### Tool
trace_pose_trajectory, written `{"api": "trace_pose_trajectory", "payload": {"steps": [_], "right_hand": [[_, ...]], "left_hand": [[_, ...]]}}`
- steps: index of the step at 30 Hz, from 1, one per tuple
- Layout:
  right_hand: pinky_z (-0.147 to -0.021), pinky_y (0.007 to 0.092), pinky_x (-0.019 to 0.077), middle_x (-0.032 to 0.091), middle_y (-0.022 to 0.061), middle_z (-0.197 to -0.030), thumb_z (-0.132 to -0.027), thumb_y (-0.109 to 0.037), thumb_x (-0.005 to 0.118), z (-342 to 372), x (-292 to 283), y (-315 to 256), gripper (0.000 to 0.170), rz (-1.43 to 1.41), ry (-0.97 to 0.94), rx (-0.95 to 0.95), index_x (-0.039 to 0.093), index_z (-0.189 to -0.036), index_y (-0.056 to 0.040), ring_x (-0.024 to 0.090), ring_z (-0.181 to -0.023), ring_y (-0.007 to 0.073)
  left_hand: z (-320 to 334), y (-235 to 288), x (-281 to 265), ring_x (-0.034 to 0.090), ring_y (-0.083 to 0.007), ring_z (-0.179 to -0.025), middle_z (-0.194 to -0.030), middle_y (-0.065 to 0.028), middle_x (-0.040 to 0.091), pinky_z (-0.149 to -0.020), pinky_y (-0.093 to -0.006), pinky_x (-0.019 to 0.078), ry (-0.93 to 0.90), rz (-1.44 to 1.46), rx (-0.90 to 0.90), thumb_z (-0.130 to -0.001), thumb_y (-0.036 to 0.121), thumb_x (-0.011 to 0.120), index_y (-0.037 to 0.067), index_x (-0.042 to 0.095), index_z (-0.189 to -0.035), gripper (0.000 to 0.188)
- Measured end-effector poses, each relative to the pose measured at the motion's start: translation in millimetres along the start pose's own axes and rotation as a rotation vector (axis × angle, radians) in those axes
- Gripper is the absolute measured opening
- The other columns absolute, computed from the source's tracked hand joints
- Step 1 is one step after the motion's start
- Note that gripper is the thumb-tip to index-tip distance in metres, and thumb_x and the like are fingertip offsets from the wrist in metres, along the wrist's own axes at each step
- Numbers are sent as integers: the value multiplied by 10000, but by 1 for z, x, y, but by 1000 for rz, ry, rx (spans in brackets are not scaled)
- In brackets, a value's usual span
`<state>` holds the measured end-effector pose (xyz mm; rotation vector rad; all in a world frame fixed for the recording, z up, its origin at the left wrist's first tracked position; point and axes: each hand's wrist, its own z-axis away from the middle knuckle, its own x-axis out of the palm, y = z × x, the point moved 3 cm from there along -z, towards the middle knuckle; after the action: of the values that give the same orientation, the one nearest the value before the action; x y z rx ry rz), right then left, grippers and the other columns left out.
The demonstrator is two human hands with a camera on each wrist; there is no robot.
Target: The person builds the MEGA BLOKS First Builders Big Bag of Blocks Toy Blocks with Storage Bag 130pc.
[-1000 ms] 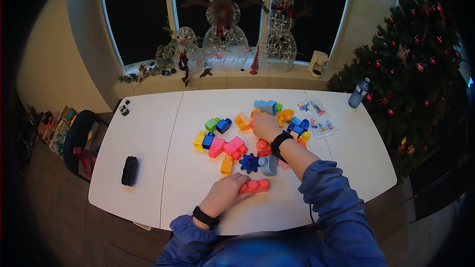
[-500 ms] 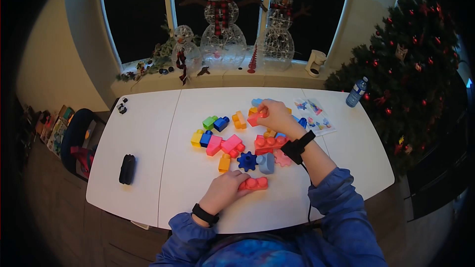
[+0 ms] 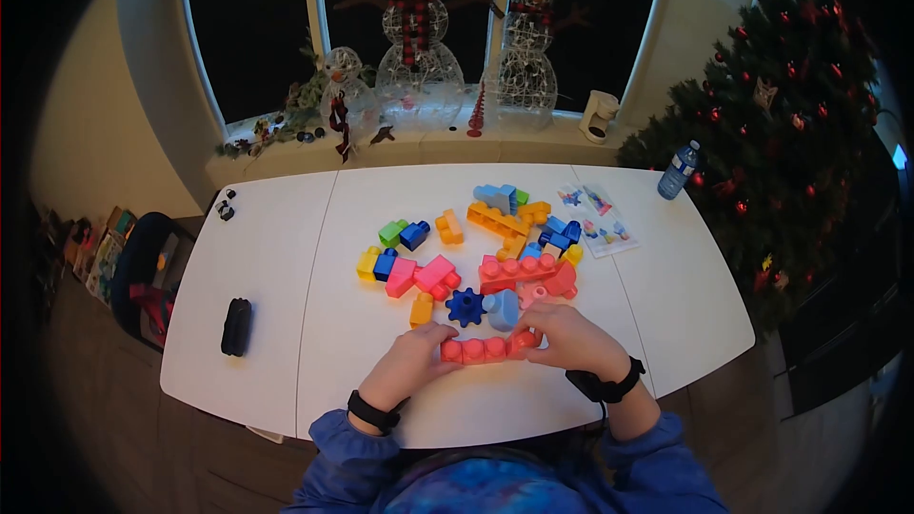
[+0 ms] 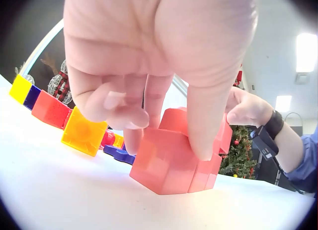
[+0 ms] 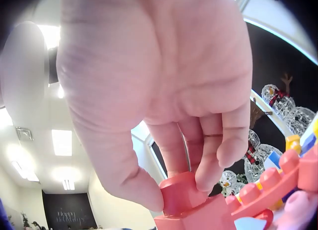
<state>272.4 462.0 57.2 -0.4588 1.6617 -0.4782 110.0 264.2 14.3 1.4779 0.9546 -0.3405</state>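
In front of me on the white table lies a coral toy brick point(image 3: 473, 351) with a row of round studs on top. My left hand point(image 3: 407, 362) grips its left end, with the thumb on the near side and the fingers behind, as the left wrist view shows. At the right end my right hand point(image 3: 574, 338) pinches a small coral block point(image 5: 185, 195) by its stud between thumb and fingers. That block meets the long brick end to end in the head view. Just beyond are a dark blue gear point(image 3: 466, 307), a light blue block point(image 3: 501, 310) and a pink gear point(image 3: 533, 297).
Behind them stand a long coral studded brick point(image 3: 522, 268), pink blocks point(image 3: 435, 273) and a yellow-orange brick point(image 3: 498, 220). A picture sheet point(image 3: 607, 236) and a water bottle point(image 3: 678, 171) are at the back right, a black case point(image 3: 237, 326) at the left.
My right hand has come from the back of the pile toward me, bringing a small coral block to the right end of the coral brick. The left hand keeps its grip.
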Motion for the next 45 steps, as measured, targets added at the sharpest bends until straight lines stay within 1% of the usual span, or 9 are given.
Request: {"api": "trace_pose_trajectory", "payload": {"steps": [8, 23, 26, 29, 30, 34, 40, 43, 45], "right_hand": [[-871, 428, 533, 673, 136, -1066, -821, -205, 802, -6, 37, 11, 339, 71, -18, 44, 696, -1101, -47, 666, -1013, 353], [-831, 406, 553, 680, 106, -1066, -818, -222, 813, -9, 37, 12, 371, 178, 17, 40, 697, -1136, -70, 682, -971, 317], [-787, 369, 555, 691, 80, -1096, -823, -235, 834, -3, 22, 2, 413, 54, 87, 61, 702, -1182, -79, 687, -869, 258], [-759, 349, 569, 686, 106, -1202, -843, -285, 836, 8, -6, -5, 470, -46, 117, 167, 686, -1243, -91, 695, -855, 237], [-735, 336, 568, 691, 104, -1199, -841, -263, 840, 14, -12, -6, 448, -58, 174, 163, 693, -1226, -88, 692, -817, 223], [-669, 310, 563, 713, 98, -1172, -835, -179, 845, 31, -28, -7, 365, -95, 317, 149, 717, -1161, -77, 684, -720, 193], [-657, 310, 558, 729, 85, -1082, -844, -146, 833, 36, -25, 0, 313, -99, 318, 134, 727, -1131, -79, 691, -717, 186], [-652, 286, 549, 741, 82, -1079, -848, -111, 828, 32, -24, -4, 295, -88, 304, 128, 733, -1125, -68, 705, -742, 166], [-652, 276, 546, 747, 80, -1082, -853, -95, 824, 29, -21, -7, 281, -90, 283, 120, 736, -1117, -60, 714, -756, 158]], "left_hand": [[-2, -4, 5, 675, -377, -920, -1003, -175, 698, -826, -425, 557, 15, -11, 33, -821, 166, 812, 20, 707, -1087, 322], [-6, -9, 11, 666, -396, -945, -1034, -181, 683, -841, -444, 554, 17, -27, 55, -815, 204, 838, 18, 675, -1160, 424], [3, 5, -4, 680, -344, -838, -1053, -164, 692, -776, -413, 560, 133, -12, 26, -821, 245, 857, 19, 667, -1160, 450], [16, 8, -31, 638, -214, -666, -1064, -115, 706, -632, -324, 530, 156, 36, -160, -838, 210, 864, 7, 661, -1138, 416], [22, 3, -37, 580, -147, -597, -1014, -88, 702, -557, -277, 486, 257, 23, -121, -843, 164, 855, 11, 670, -1090, 345], [37, -7, -60, 585, -144, -616, -959, -72, 708, -557, -269, 480, 350, 5, -212, -853, 115, 826, 17, 690, -1022, 238], [35, -30, -62, 602, -173, -646, -1014, -76, 709, -597, -285, 507, 346, 11, -137, -834, 100, 830, 23, 678, -1079, 299], [3, -34, -71, 649, -227, -836, -1171, -86, 696, -745, -319, 550, 236, -147, -151, -805, 103, 841, 43, 665, -1185, 423], [-21, -45, -73, 627, -278, -1035, -1269, -89, 665, -878, -369, 538, 196, -425, -35, -783, 105, 848, 67, 650, -1253, 511]]}}
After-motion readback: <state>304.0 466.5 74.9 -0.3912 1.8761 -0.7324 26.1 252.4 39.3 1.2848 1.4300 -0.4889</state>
